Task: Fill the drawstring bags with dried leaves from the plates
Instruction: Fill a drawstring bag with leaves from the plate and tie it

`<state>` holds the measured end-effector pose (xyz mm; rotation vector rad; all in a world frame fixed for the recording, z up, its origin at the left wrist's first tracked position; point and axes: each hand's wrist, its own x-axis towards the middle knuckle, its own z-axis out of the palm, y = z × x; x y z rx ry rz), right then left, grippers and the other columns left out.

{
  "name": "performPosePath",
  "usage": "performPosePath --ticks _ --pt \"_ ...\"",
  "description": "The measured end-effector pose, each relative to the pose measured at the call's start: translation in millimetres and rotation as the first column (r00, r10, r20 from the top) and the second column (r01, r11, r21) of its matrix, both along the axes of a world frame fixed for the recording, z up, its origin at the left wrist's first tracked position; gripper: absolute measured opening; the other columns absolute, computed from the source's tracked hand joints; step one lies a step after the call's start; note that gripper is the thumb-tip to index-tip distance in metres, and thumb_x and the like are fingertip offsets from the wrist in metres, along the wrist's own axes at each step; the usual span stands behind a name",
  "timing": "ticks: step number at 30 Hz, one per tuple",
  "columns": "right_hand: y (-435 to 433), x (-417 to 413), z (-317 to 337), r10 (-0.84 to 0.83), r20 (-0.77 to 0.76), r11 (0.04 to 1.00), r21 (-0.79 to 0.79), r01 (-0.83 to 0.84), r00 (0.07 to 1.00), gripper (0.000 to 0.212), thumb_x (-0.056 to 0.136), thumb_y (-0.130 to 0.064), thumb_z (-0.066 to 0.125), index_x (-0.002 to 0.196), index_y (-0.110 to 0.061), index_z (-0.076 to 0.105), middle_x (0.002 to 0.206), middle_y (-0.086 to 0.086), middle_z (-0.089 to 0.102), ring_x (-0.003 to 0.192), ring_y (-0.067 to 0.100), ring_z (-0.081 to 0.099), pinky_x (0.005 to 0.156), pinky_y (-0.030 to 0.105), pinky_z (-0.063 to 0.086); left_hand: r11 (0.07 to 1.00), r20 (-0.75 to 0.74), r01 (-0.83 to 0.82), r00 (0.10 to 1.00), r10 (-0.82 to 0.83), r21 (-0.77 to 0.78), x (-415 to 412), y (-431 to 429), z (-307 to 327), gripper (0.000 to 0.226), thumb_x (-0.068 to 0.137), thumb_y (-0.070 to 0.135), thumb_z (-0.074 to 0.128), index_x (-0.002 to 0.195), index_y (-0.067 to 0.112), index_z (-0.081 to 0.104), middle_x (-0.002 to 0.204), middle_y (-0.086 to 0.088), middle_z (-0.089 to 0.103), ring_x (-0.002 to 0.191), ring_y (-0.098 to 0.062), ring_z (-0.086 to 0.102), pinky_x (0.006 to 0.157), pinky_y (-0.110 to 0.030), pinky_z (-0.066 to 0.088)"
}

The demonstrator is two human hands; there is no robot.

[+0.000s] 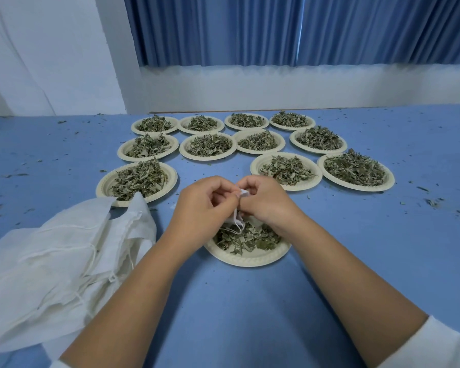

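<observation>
Both hands meet above the nearest paper plate (246, 258) of dried leaves (246, 239). The left hand (201, 208) and right hand (266, 201), fingers curled, pinch a small white drawstring bag (237, 217) between them. A pile of empty bags (64, 256) lies left.

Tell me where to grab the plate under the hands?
Grab the plate by its bare near rim, coming from the person's side, kept level. Leaves heap in the middle, and the left hand and right hand pinch a small bag over the far half.
</observation>
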<state>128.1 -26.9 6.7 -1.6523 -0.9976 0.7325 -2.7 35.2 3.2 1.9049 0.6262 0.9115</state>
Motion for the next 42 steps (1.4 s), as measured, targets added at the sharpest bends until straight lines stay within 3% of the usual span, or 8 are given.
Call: performPosePath --ticks 3,7,12,16,24,33,38,42 --pt "1.5 -5.1 -1.6 0.025 0.027 0.998 0.051 -0.026 0.999 0.012 0.086 0.007 0.06 0.086 -0.004 0.064 0.064 0.007 0.06 0.039 0.002 0.051 0.037 0.016 0.039 0.998 -0.01 -0.024 1.0 0.025 0.066 -0.4 0.2 -1.3 0.011 0.087 0.008 0.068 0.082 0.017 0.071 0.071 0.0 0.068 0.061 -0.009 0.062 0.062 -0.038 0.059" --pt "-6.9 8.8 10.8 0.167 -0.03 0.986 -0.008 -0.168 0.985 0.027 0.086 -0.01 0.073 0.112 -0.007 0.068 0.093 0.004 0.072 0.072 0.011 0.068 0.069 0.023 0.058 0.987 0.013 -0.14 0.99 0.14 0.075 -5.3 12.7 -0.2 0.015 0.088 0.013 0.068 0.079 0.024 0.069 0.073 0.003 0.069 0.067 -0.015 0.065 0.065 -0.033 0.056" --pt "-20.7 24.7 21.8 0.414 0.535 0.896 -0.381 -0.226 0.737 0.049 0.077 -0.03 0.082 0.121 -0.029 0.062 0.109 -0.012 0.062 0.093 0.004 0.059 0.082 0.017 0.047 0.981 0.032 -0.196 0.98 0.195 0.019 -11.8 21.4 2.2 0.016 0.087 0.011 0.066 0.077 0.023 0.069 0.071 -0.001 0.068 0.069 -0.024 0.066 0.063 -0.028 0.054" --pt "-23.2 25.5 19.5 0.512 0.488 0.835 -0.474 -0.278 0.707 0.053 0.072 -0.036 0.085 0.119 -0.034 0.061 0.111 -0.013 0.057 0.094 -0.002 0.052 0.078 0.015 0.042 0.971 0.129 -0.231 0.963 0.237 -0.061 -15.9 22.5 7.7 0.017 0.087 0.01 0.067 0.078 0.025 0.069 0.078 -0.011 0.069 0.068 -0.02 0.061 0.066 -0.042 0.056" --pt "-8.5 10.2 4.9 0.52 0.584 0.849 -0.437 -0.298 0.624 0.083 0.076 -0.037 0.082 0.147 -0.023 0.041 0.151 -0.008 0.035 0.137 0.012 0.035 0.115 0.03 0.029 0.967 0.127 -0.238 0.961 0.248 -0.088 -15.9 22.9 6.8 0.014 0.087 0.009 0.067 0.079 0.02 0.07 0.079 -0.015 0.07 0.068 -0.021 0.063 0.067 -0.05 0.06" --pt "-4.9 14.8 -2.7 0.469 0.553 0.882 -0.326 -0.34 0.688 0.027 0.079 -0.032 0.081 0.101 -0.033 0.066 0.111 -0.01 0.055 0.104 0.007 0.051 0.091 0.021 0.038 0.974 0.091 -0.212 0.972 0.219 -0.078 -12.9 18.8 6.1 0.013 0.088 0.007 0.066 0.081 0.017 0.069 0.081 -0.015 0.07 0.071 -0.029 0.066 0.071 -0.043 0.058" --pt "-7.5 24.4 -0.8 0.413 0.584 0.906 -0.34 -0.251 0.699 0.029 0.078 -0.031 0.081 0.106 -0.026 0.071 0.102 -0.015 0.06 0.097 0.004 0.055 0.087 0.02 0.042 0.979 0.067 -0.19 0.979 0.195 -0.074 -9.6 19.0 2.7 0.017 0.089 0.006 0.065 0.08 0.02 0.068 0.076 -0.007 0.068 0.069 -0.019 0.063 0.065 -0.028 0.056" --pt "-7.2 28.5 1.9 0.263 0.552 0.962 -0.217 -0.169 0.791 0.022 0.077 -0.032 0.082 0.098 -0.028 0.074 0.083 -0.019 0.062 0.07 -0.006 0.054 0.061 0.008 0.036 0.974 0.082 -0.208 0.973 0.215 -0.085 -9.7 20.3 2.1 0.018 0.088 0.008 0.065 0.079 0.022 0.068 0.073 -0.002 0.067 0.066 -0.016 0.063 0.063 -0.024 0.055"
